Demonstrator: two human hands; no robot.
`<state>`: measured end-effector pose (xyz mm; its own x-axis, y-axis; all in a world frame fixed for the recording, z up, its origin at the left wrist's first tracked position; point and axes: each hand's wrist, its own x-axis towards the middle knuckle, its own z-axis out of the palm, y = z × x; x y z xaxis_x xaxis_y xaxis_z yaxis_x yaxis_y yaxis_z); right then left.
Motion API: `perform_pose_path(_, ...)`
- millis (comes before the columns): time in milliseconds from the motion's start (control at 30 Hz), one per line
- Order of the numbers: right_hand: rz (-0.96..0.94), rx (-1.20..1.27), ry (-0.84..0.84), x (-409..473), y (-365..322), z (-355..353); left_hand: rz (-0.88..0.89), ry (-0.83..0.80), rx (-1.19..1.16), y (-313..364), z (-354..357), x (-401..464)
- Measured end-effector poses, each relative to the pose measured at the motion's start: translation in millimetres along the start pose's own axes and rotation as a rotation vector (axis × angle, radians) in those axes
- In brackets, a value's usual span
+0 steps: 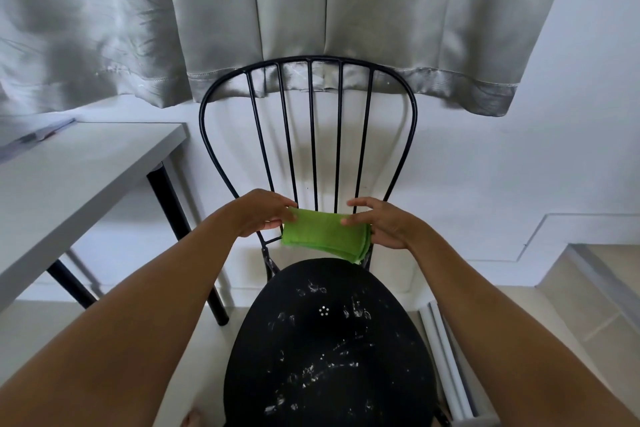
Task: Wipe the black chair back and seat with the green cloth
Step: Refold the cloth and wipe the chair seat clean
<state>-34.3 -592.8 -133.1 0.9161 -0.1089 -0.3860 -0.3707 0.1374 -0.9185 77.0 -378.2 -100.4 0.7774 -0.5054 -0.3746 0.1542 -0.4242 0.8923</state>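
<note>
A black chair stands in front of me. Its round seat is speckled with white marks, and its wire back has several thin upright bars under a curved top rail. A folded green cloth is held in the air just above the seat's rear edge, in front of the lower bars. My left hand pinches the cloth's left end. My right hand grips its right end, thumb on top.
A white table with black legs stands to the left, close to the chair. A grey curtain hangs behind the chair's top rail against a white wall. White rails lie on the tiled floor to the right.
</note>
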Motion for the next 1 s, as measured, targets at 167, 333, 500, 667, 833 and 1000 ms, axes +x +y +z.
perform_pose_path(167,-0.098,-0.698,0.104,0.6,-1.1,5.3,0.111,0.081,0.278,-4.9,2.7,2.1)
perform_pose_path(333,-0.191,-0.786,0.184,1.2,2.3,-2.5,0.104,0.075,0.353,-14.1,4.0,7.3)
perform_pose_path(500,-0.120,-0.249,0.060,-2.9,15.2,-11.6,-0.050,-0.110,0.029,-20.3,2.8,13.8)
perform_pose_path(667,-0.021,0.497,-0.102,-5.2,47.2,-1.6,-0.126,-0.196,-0.114,-22.8,7.6,21.5)
perform_pose_path(833,-0.003,0.895,-0.156,-5.3,85.9,19.4,-0.149,-0.259,-0.094,-27.2,21.9,26.2)
perform_pose_path(1000,0.042,0.949,-0.201,-4.7,105.8,27.9,-0.133,-0.168,0.111,-50.4,30.3,34.8)
